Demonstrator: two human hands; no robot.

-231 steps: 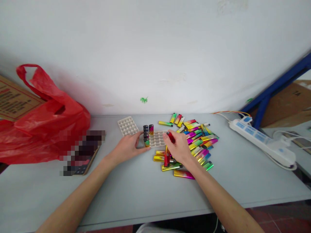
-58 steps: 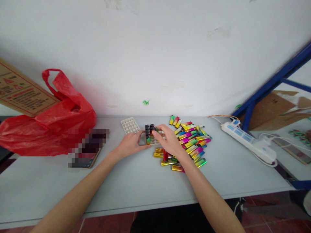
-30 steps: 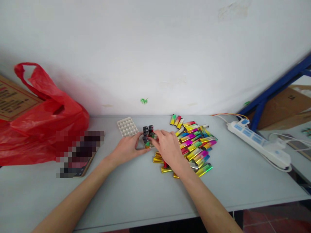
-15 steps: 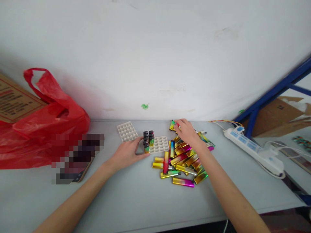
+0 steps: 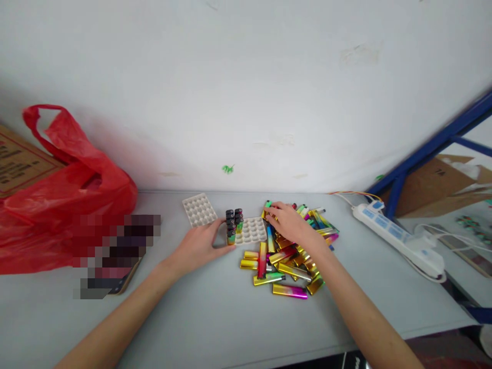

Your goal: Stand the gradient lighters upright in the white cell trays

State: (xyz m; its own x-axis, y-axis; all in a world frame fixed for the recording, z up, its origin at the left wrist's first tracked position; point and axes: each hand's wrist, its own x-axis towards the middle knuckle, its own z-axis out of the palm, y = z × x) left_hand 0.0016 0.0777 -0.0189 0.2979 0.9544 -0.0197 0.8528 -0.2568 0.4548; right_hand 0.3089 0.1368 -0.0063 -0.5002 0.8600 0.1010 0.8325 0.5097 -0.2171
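Observation:
Several lighters with black tops (image 5: 231, 225) stand upright in rows at the left end of a white tray with round pockets (image 5: 253, 230). My left hand (image 5: 198, 246) curves around that end, its thumb and fingers gripping the tray beside the standing lighters. Over the far side of a loose pile of shiny gold and coloured lighters (image 5: 290, 269) is my right hand (image 5: 288, 221). Its fingers are closed on a green-and-gold lighter (image 5: 266, 207), partly hidden by the fingertips. Behind my left hand lies a second white pocketed tray (image 5: 199, 210), its pockets bare.
On the left are a red plastic bag (image 5: 88, 179), a cardboard box (image 5: 23, 159) and a blurred-out phone-like object (image 5: 125, 279). A white power strip (image 5: 397, 241) with cables lies at the right, near a blue metal frame (image 5: 430, 143). The wall (image 5: 246, 102) bounds the table's back.
My right hand has drawn slightly left and nearer with the green-and-gold lighter, from beyond the pile toward the tray. My left hand stays at the tray. The view has shifted a little.

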